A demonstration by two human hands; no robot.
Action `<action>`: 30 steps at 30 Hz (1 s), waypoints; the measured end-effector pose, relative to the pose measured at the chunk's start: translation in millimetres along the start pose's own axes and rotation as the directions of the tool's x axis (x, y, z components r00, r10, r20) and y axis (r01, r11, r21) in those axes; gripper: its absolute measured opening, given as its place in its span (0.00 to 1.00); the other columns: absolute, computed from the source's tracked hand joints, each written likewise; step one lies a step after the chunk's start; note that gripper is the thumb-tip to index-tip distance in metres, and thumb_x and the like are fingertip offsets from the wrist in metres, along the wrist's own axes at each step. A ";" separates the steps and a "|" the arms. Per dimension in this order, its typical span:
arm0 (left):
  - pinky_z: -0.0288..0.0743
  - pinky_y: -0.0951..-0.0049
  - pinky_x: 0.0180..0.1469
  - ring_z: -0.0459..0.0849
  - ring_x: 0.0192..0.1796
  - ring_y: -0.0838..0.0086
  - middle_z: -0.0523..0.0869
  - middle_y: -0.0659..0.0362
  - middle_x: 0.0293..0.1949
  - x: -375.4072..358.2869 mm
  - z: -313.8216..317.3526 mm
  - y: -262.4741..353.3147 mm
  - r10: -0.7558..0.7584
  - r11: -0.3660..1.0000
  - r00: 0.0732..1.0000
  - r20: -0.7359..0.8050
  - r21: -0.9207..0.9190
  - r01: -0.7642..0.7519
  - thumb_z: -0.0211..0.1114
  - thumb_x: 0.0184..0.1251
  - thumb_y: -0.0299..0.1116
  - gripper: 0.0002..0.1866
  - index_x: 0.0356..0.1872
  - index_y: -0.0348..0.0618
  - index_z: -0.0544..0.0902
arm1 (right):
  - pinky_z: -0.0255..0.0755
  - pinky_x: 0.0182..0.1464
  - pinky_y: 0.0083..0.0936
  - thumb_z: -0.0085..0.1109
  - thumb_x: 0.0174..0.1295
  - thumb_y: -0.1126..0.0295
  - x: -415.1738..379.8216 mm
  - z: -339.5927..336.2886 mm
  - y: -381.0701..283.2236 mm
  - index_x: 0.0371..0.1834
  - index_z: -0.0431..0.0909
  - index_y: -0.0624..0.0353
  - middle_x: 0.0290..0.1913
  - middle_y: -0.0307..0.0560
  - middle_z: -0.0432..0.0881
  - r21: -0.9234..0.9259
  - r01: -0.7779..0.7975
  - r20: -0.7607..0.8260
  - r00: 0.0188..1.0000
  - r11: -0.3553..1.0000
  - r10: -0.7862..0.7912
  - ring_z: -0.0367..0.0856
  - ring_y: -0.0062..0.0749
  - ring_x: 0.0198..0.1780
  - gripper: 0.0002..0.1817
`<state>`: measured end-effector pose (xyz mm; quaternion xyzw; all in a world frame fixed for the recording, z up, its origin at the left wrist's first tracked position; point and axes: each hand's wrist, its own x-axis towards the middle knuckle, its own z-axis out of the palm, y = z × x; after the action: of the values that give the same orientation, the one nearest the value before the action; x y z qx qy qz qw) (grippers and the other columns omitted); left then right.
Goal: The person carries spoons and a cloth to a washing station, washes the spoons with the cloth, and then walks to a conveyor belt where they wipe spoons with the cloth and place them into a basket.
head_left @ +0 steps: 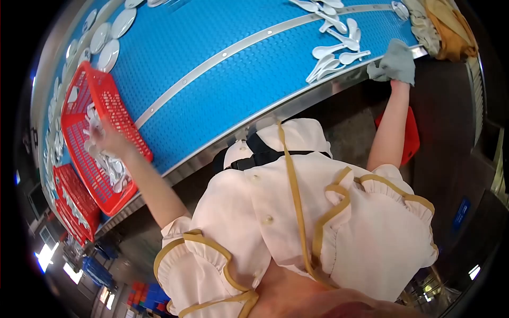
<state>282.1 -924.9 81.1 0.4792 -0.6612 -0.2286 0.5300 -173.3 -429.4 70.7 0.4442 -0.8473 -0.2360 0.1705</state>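
At the left, my left hand (111,142) is inside a red perforated basket (114,100), among white soup spoons (117,172). Motion smears its fingers, so I cannot make out whether they grip a spoon. My right hand (396,63), covered in a grey cloth glove, rests at the metal edge of the blue table. Its fingers are not distinct. Just left of that hand lies a loose group of white soup spoons (342,45) on the blue surface, some overlapping.
White oval dishes (108,55) line the far left side of the blue textured surface (222,90). A second red basket (74,199) stands beyond the first. Tan and orange cloths (450,29) lie at the right end. A red container (411,138) sits below the table edge.
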 end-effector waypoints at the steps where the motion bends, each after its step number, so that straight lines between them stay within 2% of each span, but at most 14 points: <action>1: 0.70 0.73 0.43 0.74 0.41 0.70 0.76 0.54 0.38 -38.3 41.5 28.9 0.025 0.999 0.968 0.249 -0.051 -0.013 0.63 0.50 0.30 0.14 0.39 0.35 0.77 | 0.67 0.37 0.28 0.53 0.40 0.65 0.3 6.6 9.1 0.15 0.73 0.56 0.24 0.45 0.75 0.175 0.124 0.078 0.987 0.977 -0.140 0.72 0.37 0.34 0.07; 2: 0.70 0.73 0.43 0.75 0.42 0.71 0.77 0.55 0.39 -71.8 75.6 41.0 0.074 0.996 0.872 0.484 0.014 -0.092 0.64 0.50 0.31 0.15 0.40 0.39 0.77 | 0.67 0.38 0.29 0.53 0.36 0.65 6.4 4.5 5.0 0.06 0.73 0.54 0.21 0.46 0.76 0.217 0.122 0.044 0.990 0.969 -0.134 0.72 0.38 0.33 0.09; 4: 0.70 0.72 0.45 0.75 0.44 0.72 0.78 0.57 0.40 -148.5 139.5 80.6 -0.031 0.994 0.564 0.825 0.087 -0.073 0.64 0.52 0.36 0.15 0.41 0.44 0.78 | 0.70 0.37 0.31 0.53 0.35 0.68 23.1 26.5 3.9 0.15 0.78 0.57 0.25 0.48 0.78 0.277 -0.034 0.247 0.968 0.960 -0.037 0.76 0.43 0.34 0.07; 9: 0.72 0.70 0.43 0.79 0.41 0.66 0.79 0.56 0.42 -276.1 229.5 162.3 -0.012 0.958 0.041 0.999 0.023 -0.285 0.64 0.46 0.51 0.24 0.42 0.46 0.78 | 0.73 0.36 0.35 0.52 0.37 0.69 49.4 25.6 -6.8 0.23 0.81 0.58 0.32 0.54 0.79 0.272 -0.233 0.464 0.882 0.934 0.085 0.78 0.46 0.36 0.10; 12: 0.72 0.69 0.42 0.79 0.41 0.63 0.79 0.55 0.41 -313.3 258.9 177.9 -0.054 0.889 -0.097 0.994 0.004 -0.459 0.64 0.44 0.49 0.24 0.42 0.46 0.77 | 0.73 0.39 0.36 0.52 0.39 0.70 66.6 32.2 -18.0 0.26 0.81 0.57 0.34 0.55 0.79 0.254 -0.115 0.514 0.857 0.960 -0.034 0.78 0.48 0.38 0.11; 14: 0.73 0.68 0.41 0.79 0.41 0.63 0.79 0.55 0.40 -325.6 269.5 168.8 -0.028 0.879 -0.070 0.997 -0.009 -0.477 0.63 0.44 0.46 0.22 0.41 0.46 0.77 | 0.73 0.41 0.33 0.52 0.40 0.70 72.8 49.4 -33.3 0.26 0.81 0.59 0.35 0.54 0.80 0.232 0.173 0.540 0.796 0.957 -0.275 0.78 0.46 0.40 0.10; 15: 0.73 0.67 0.41 0.79 0.40 0.62 0.79 0.54 0.39 -330.1 273.7 163.7 0.001 0.868 -0.046 0.999 -0.024 -0.496 0.63 0.44 0.43 0.21 0.40 0.45 0.77 | 0.73 0.41 0.33 0.52 0.40 0.70 70.7 83.4 -45.1 0.26 0.81 0.59 0.35 0.54 0.80 0.235 0.174 0.534 0.799 0.956 -0.277 0.78 0.46 0.40 0.10; 16: 0.73 0.65 0.39 0.79 0.39 0.61 0.79 0.54 0.37 -329.6 271.5 159.0 0.065 0.882 -0.001 0.998 -0.058 -0.467 0.62 0.43 0.38 0.19 0.40 0.45 0.76 | 0.73 0.41 0.32 0.53 0.40 0.70 68.4 134.2 -62.0 0.26 0.80 0.59 0.35 0.53 0.80 0.296 -0.166 0.480 0.877 0.941 0.004 0.78 0.46 0.40 0.10; 21: 0.73 0.64 0.37 0.79 0.37 0.61 0.79 0.52 0.34 -285.9 247.8 132.7 -0.150 0.886 0.086 0.985 0.173 -0.431 0.63 0.44 0.37 0.21 0.43 0.45 0.73 | 0.72 0.39 0.30 0.55 0.39 0.69 87.2 31.9 -92.3 0.25 0.80 0.62 0.34 0.54 0.79 0.406 0.096 0.417 0.866 0.909 -0.278 0.78 0.46 0.36 0.10; 23: 0.73 0.65 0.37 0.80 0.35 0.62 0.79 0.52 0.33 -259.9 231.3 104.8 -0.233 0.868 0.150 0.961 0.274 -0.413 0.64 0.44 0.35 0.22 0.43 0.44 0.72 | 0.72 0.37 0.32 0.55 0.38 0.69 92.9 25.3 -134.3 0.22 0.79 0.62 0.31 0.54 0.78 0.551 0.012 0.250 0.952 0.834 -0.179 0.78 0.46 0.35 0.09; 25: 0.73 0.71 0.35 0.79 0.33 0.69 0.79 0.55 0.32 -241.4 209.1 68.3 -0.382 0.924 0.284 0.879 0.375 0.082 0.65 0.44 0.31 0.20 0.42 0.40 0.72 | 0.71 0.35 0.33 0.54 0.38 0.69 99.2 12.9 -158.9 0.20 0.78 0.62 0.28 0.53 0.78 0.705 -0.026 0.101 0.993 0.709 -0.063 0.77 0.46 0.33 0.09; 26: 0.73 0.71 0.35 0.79 0.33 0.69 0.79 0.55 0.32 -235.3 198.0 57.4 -0.417 0.908 0.307 0.855 0.409 0.094 0.65 0.44 0.31 0.20 0.42 0.40 0.72 | 0.70 0.35 0.34 0.53 0.37 0.68 106.0 1.8 -168.3 0.18 0.77 0.61 0.26 0.53 0.77 0.702 0.172 -0.057 0.981 0.691 -0.186 0.77 0.45 0.32 0.08; 28: 0.73 0.73 0.33 0.78 0.32 0.73 0.79 0.58 0.30 -213.0 169.9 49.7 -0.591 0.667 0.210 0.779 0.326 0.670 0.65 0.44 0.25 0.19 0.40 0.36 0.72 | 0.69 0.34 0.33 0.51 0.36 0.67 118.3 -2.9 -195.0 0.13 0.74 0.60 0.26 0.54 0.75 0.667 0.403 -0.318 0.915 0.627 -0.249 0.74 0.44 0.29 0.07; 30: 0.73 0.74 0.34 0.78 0.32 0.74 0.78 0.58 0.31 -200.2 144.6 49.8 -0.640 0.628 0.257 0.724 0.301 0.717 0.64 0.44 0.23 0.18 0.40 0.35 0.73 | 0.68 0.35 0.31 0.50 0.35 0.67 122.7 0.2 -196.7 0.14 0.73 0.60 0.25 0.55 0.75 0.714 0.458 -0.371 0.889 0.529 -0.269 0.73 0.43 0.30 0.07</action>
<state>125.4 -757.5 -23.2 0.5400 -0.5373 -0.6453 0.0565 -108.3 -628.7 -28.1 0.6631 -0.7268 0.1788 -0.0042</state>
